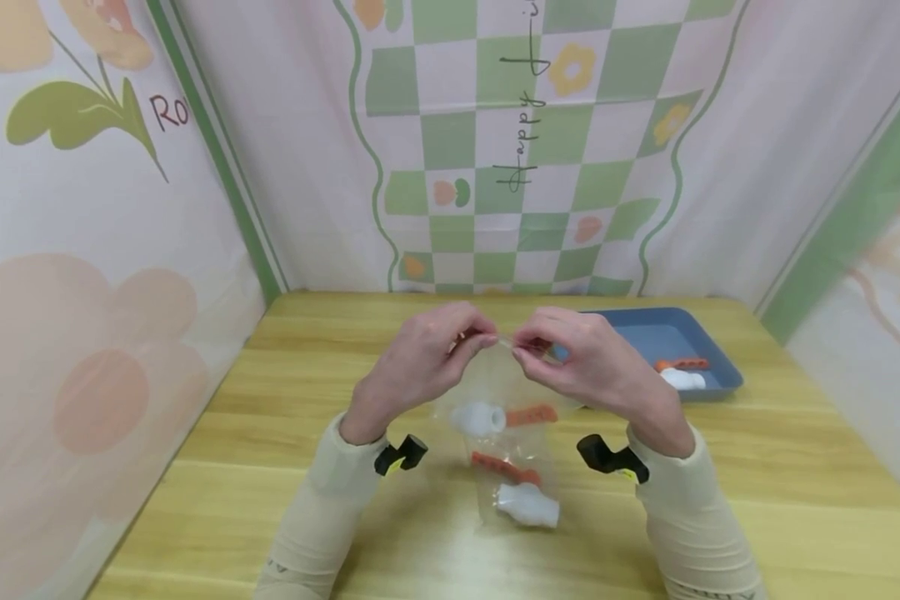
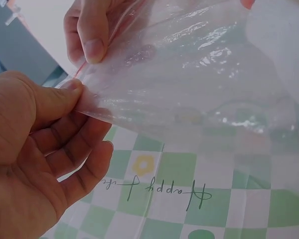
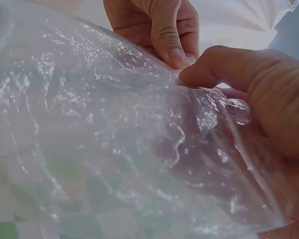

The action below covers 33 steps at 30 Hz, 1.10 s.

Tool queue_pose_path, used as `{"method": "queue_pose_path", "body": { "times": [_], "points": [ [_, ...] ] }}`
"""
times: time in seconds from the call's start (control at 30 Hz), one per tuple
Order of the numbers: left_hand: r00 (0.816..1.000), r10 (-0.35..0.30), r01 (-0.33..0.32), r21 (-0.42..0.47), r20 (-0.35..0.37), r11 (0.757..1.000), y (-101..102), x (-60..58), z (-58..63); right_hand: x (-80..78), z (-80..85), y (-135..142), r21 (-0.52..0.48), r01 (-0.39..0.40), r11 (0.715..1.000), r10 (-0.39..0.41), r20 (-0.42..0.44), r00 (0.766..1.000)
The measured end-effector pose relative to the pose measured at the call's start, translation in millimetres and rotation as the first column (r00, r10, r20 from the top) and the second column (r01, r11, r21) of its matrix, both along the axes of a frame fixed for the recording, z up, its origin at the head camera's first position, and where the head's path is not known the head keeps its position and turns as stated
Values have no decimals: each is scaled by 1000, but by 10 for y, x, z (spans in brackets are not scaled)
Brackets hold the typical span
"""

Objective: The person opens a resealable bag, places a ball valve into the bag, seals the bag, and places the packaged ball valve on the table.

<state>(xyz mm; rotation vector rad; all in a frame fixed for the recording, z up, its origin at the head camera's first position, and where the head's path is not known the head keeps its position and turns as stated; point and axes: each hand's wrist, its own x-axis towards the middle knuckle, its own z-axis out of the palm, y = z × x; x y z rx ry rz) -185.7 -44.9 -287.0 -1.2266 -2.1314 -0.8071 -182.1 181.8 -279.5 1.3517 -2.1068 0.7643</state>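
Though transparent, a crinkly bag (image 2: 189, 64) in pinch of left hand (image 1: 422, 352) and right hand (image 1: 594, 357)

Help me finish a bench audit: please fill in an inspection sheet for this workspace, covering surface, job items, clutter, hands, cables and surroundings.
Surface: light wood-grain table.
Job items: clear plastic bag; upper white piece, upper orange strip, lower orange strip and lower white piece show in or through clear plastic, which I cannot tell; blue tray at right holds another orange strip and white piece.
Clutter: nothing seen.
Hands: left hand and right hand both pinch the bag's edge; a black device sits at each wrist.
Cables: nothing seen.
Surroundings: printed cloth behind and at both sides.
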Motion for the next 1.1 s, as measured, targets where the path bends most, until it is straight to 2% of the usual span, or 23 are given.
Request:
{"method": "queue_pose_path", "body": {
  "times": [0.6, 1.1],
  "points": [
    [1000, -3, 2, 26, 23, 1000, -76, -13, 38, 2, 13, 1, 16, -4, 1000, 4, 12, 1000],
    [999, 19, -20, 26, 30, 999, -115, -10, 59, 9, 15, -4, 25, -4, 1000, 4, 8, 1000]
  ]
}}
